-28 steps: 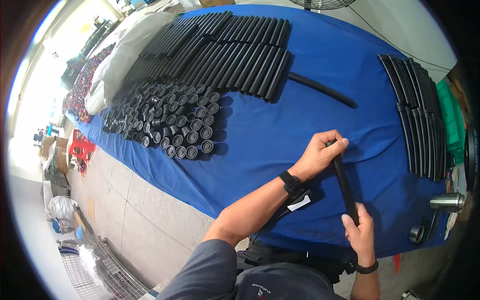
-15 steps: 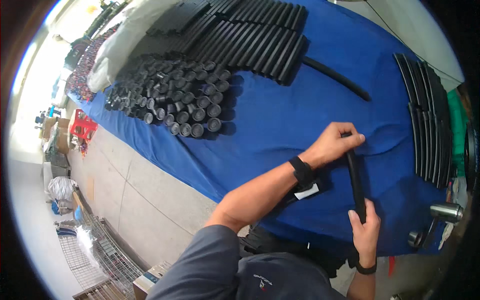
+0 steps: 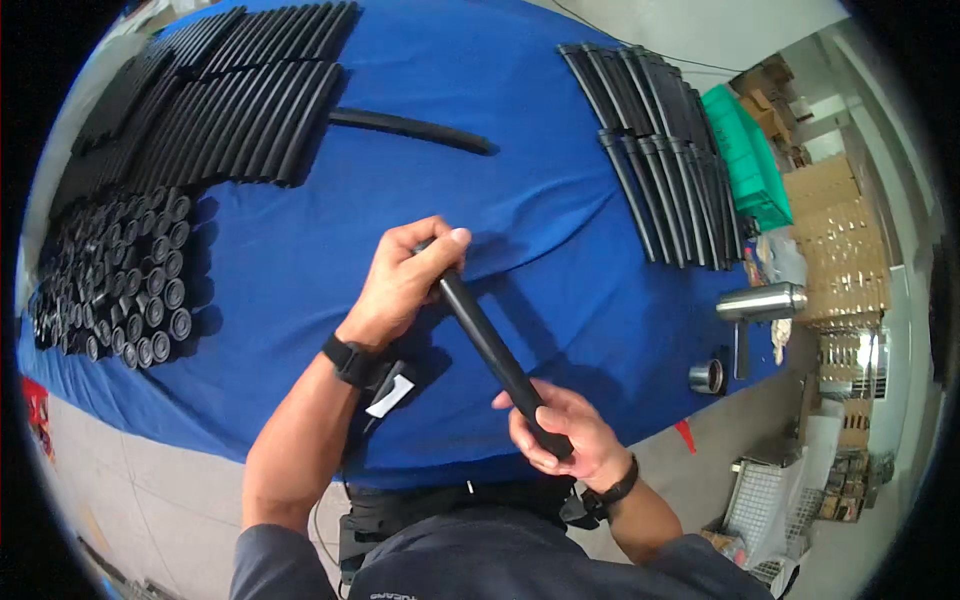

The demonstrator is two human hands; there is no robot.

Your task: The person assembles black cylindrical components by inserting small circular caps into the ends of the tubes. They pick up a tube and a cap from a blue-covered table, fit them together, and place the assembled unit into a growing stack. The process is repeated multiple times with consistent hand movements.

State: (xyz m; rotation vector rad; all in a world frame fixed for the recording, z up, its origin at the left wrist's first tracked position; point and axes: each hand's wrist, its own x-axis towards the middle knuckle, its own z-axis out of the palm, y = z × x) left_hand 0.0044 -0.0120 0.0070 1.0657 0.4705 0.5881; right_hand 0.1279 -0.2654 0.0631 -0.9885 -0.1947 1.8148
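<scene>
A black tube [image 3: 488, 343] slants between my two hands above the blue cloth. My left hand [image 3: 400, 278] is closed around its upper end, thumb on top. Lower down, my right hand [image 3: 568, 432] wraps the other end, palm up and fingers curled over it. Beyond my hands a single black tube [image 3: 415, 129] lies by itself on the cloth. Close to my left wrist is a small dark item with a white label [image 3: 391, 396].
Rows of black tubes [image 3: 230, 115] and a cluster of round black caps [image 3: 130, 280] cover the left. On the right lie tubes with wider ends [image 3: 655, 155], a green crate [image 3: 745, 160], a metal mallet-like tool [image 3: 762, 302] and a metal ring [image 3: 707, 377].
The view has swung right, bringing the crate and metal tools further in. The tube now slants more, and my right hand has turned palm up around its lower end. My left hand keeps its grip.
</scene>
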